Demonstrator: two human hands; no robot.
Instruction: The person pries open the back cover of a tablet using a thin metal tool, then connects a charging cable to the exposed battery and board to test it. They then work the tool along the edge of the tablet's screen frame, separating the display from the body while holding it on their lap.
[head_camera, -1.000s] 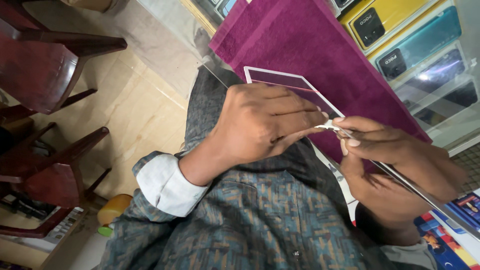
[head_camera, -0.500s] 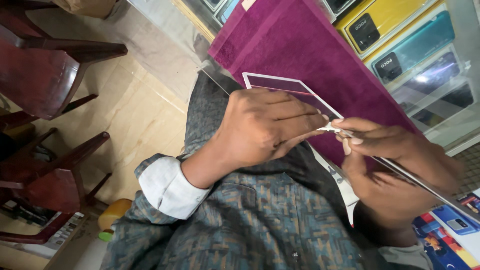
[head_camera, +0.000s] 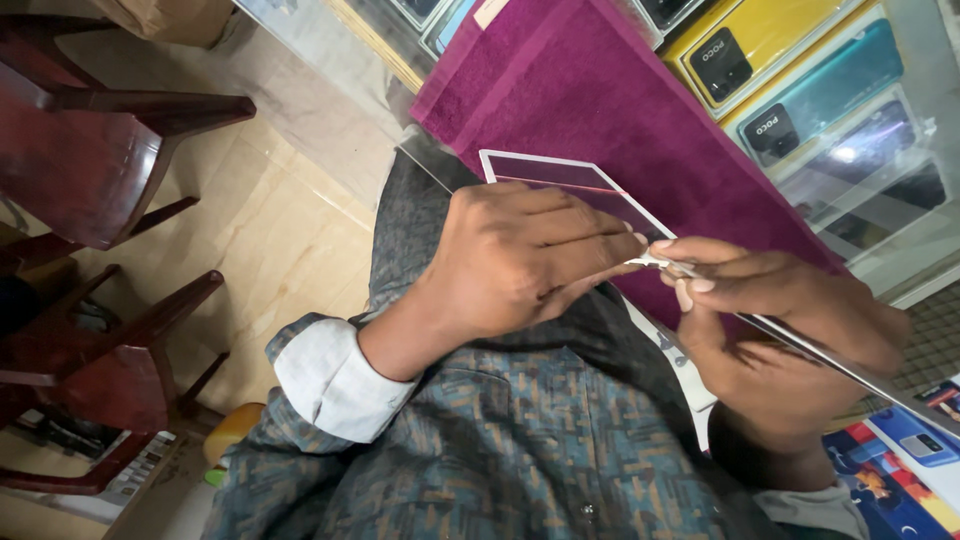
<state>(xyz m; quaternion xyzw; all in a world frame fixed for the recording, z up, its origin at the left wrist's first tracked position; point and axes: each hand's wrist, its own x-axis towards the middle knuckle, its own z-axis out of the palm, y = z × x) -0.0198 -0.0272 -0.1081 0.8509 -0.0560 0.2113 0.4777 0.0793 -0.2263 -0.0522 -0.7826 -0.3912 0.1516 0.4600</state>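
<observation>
**Over the purple cloth: two hands meet on one thin sheet**

Above the purple cloth (head_camera: 640, 110) two hands work, one thin flat sheet (head_camera: 560, 170) between them. Its white-edged corner lies on the cloth, and it runs back under both hands toward the near edge. One left hand (head_camera: 520, 255) is curled shut, fingertips pinching a small pale tab (head_camera: 648, 261) at the sheet's edge. One right hand (head_camera: 790, 310) closes on the sheet itself, thumb on top, just beside the left fingertips and touching the tab. Both hands cover the sheet's middle. Beyond the cloth, under glass, lie four phone boxes (head_camera: 815, 95). Left of the cloth stand two wooden chairs (head_camera: 100, 160).
</observation>
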